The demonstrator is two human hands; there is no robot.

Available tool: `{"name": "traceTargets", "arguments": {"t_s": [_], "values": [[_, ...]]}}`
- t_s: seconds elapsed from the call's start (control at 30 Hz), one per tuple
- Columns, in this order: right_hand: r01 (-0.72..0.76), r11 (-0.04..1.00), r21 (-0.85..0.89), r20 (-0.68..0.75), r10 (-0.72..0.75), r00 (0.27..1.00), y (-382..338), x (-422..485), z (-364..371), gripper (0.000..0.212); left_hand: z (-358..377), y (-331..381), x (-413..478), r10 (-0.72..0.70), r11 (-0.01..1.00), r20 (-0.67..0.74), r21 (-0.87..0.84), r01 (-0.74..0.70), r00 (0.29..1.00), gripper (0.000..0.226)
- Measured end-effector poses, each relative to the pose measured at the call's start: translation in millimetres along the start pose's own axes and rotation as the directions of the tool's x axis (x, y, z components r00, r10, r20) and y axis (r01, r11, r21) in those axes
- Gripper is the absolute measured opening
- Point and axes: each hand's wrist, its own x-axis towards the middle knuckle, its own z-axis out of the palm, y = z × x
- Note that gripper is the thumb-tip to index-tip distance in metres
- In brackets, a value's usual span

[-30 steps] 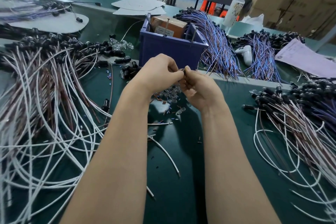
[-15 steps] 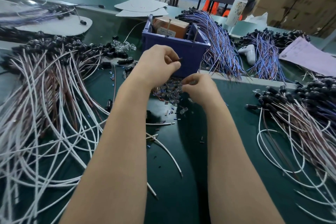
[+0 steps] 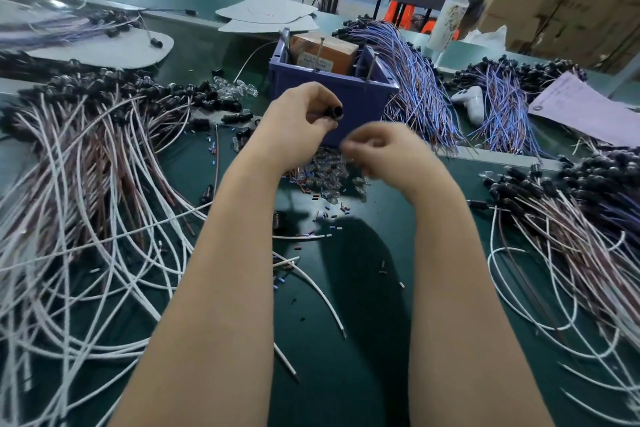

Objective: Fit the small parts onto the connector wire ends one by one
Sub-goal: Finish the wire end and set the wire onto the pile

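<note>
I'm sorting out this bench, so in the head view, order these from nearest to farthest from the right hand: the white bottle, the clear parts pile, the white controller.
1. Parts pile, right at the right hand, on its left side.
2. Controller, off to the right, beside the blue wires.
3. Bottle, far back on the right.

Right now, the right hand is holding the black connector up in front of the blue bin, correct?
No, the hand is wrong: the left hand holds the black connector in front of the blue bin. The right hand, blurred, is lower, over the pile of clear parts. The head view shows it.
</note>
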Motion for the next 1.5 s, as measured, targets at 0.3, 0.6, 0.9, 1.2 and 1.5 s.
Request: {"name": "traceTargets", "arguments": {"t_s": [0.3, 0.6, 0.9, 1.2, 1.5], "values": [[0.218, 0.949, 0.226, -0.273, -0.154, 0.95, -17.4, -0.9, -7.2, 0.019, 0.4, 2.8, -2.2, 0.015, 0.999, 0.023, -0.042, -0.014, 1.0, 0.019], [0.229, 0.966, 0.118, -0.369, -0.171, 0.913, -18.7, 0.3, -4.6, 0.019, 2.3, 3.7, -0.6, 0.026, 0.998, 0.028, 0.057, -0.028, 0.999, 0.019], [0.194, 0.981, -0.01, -0.407, -0.181, 0.895, -17.1, 3.5, 1.8, 0.013, 4.2, 1.4, 0.6, 0.076, 0.983, 0.038, 0.162, -0.082, 0.996, 0.017], [0.17, 0.796, 0.58, -0.302, 0.016, 0.953, -6.2, 5.6, 4.0, 0.011, 4.0, -0.6, -1.2, 0.085, 0.987, 0.01, 0.134, -0.086, 0.996, 0.009], [0.09, 0.549, 0.831, -0.186, 0.121, 0.975, -1.5, 9.3, 17.7, 0.02, 9.7, -1.6, 0.9, 0.138, 0.961, -0.029, 0.245, -0.127, 0.99, 0.01]]}}
